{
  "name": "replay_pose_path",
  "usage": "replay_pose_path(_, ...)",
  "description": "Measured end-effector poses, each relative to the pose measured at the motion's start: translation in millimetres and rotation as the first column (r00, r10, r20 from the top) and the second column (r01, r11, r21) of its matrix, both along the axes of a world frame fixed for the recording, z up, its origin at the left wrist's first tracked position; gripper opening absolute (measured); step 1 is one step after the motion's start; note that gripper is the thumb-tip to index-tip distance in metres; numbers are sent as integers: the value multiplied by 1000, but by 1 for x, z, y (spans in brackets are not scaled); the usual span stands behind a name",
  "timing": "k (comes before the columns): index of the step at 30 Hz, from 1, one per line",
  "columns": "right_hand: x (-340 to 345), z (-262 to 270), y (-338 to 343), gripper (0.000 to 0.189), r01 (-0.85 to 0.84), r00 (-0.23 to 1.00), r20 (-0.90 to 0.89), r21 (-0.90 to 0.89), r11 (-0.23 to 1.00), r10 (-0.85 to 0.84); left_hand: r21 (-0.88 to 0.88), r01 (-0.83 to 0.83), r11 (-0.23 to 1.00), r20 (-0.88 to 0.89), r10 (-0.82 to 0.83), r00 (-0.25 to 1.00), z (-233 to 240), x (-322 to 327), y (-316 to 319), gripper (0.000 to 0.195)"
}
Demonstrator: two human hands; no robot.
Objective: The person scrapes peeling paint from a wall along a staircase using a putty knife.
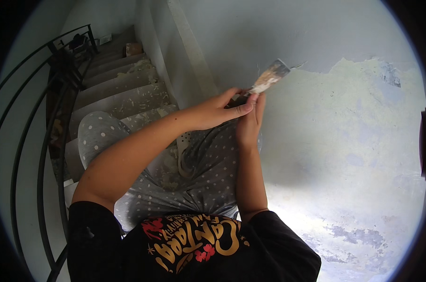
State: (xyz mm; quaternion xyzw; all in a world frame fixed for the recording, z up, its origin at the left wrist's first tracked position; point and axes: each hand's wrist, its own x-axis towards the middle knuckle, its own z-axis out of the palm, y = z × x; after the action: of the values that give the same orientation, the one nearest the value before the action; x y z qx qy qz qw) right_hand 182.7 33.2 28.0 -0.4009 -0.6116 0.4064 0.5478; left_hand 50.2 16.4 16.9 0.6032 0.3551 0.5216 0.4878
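Observation:
A worn scraper [270,76] with a dirty, paint-smeared blade points up and to the right, its blade close to the wall. Around its lower end my right hand [250,116] is closed, the handle mostly hidden by the fingers. My left hand [225,109] meets it there, thumb and fingers at the base of the tool. Beside the blade tip, a loose strip of paint [299,65] sticks out from the wall. Below it the grey coat ends in a ragged edge, and a paler patched wall surface [339,123] shows.
Stairs [117,84] strewn with paint flakes lie ahead on the left. A black metal railing [40,155] curves along the left side. A brownish block [133,49] and other items stand higher up. A dark object [425,144] is at the right rim.

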Motion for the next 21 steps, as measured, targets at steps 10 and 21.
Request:
replay_pose_path(10, 24, -16, 24, 36, 183, 978, 122, -91, 979, -171, 480, -99, 872, -655, 431, 620, 79, -76, 63, 41)
replay_pose_path(21, 24, -19, 21, 29, 24, 950, 312, -69, 997, -1, 608, -25, 794, -735, 574, 360, 118, -60, 125, 68)
